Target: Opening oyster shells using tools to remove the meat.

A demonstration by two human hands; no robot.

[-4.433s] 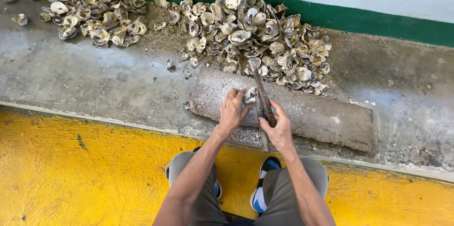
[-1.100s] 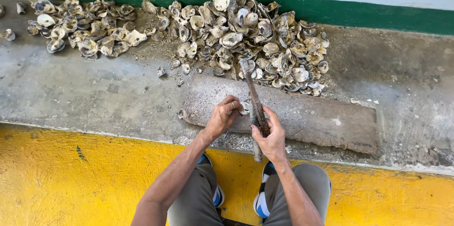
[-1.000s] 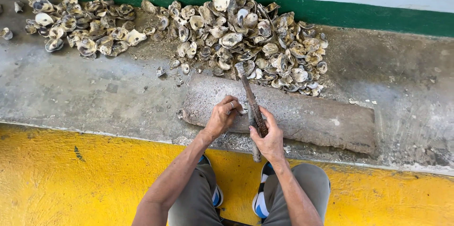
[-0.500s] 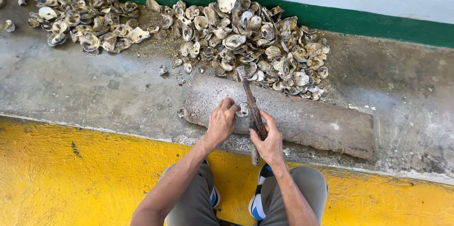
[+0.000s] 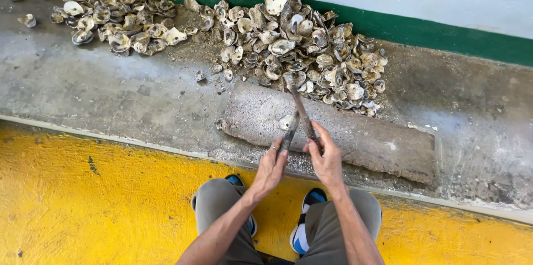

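I crouch over a long grey stone slab (image 5: 355,137) on a concrete ledge. My right hand (image 5: 327,160) grips a rusty hammer-like tool (image 5: 300,107), whose head points up toward the shell pile. My left hand (image 5: 270,168), with a ring on one finger, holds a dark narrow tool (image 5: 288,134). Its tip is at a pale oyster (image 5: 286,122) lying on the slab. The two tools cross just above my hands.
A big heap of oyster shells (image 5: 311,54) lies against the green wall stripe (image 5: 444,34) behind the slab. A second, flatter heap (image 5: 111,21) lies at the far left. Yellow painted floor (image 5: 83,204) runs under my knees and blue shoes (image 5: 302,231).
My left hand has drawn back from the slab toward me. The right hand's tool has tilted, its head now further up toward the pile. The view has shifted slightly.
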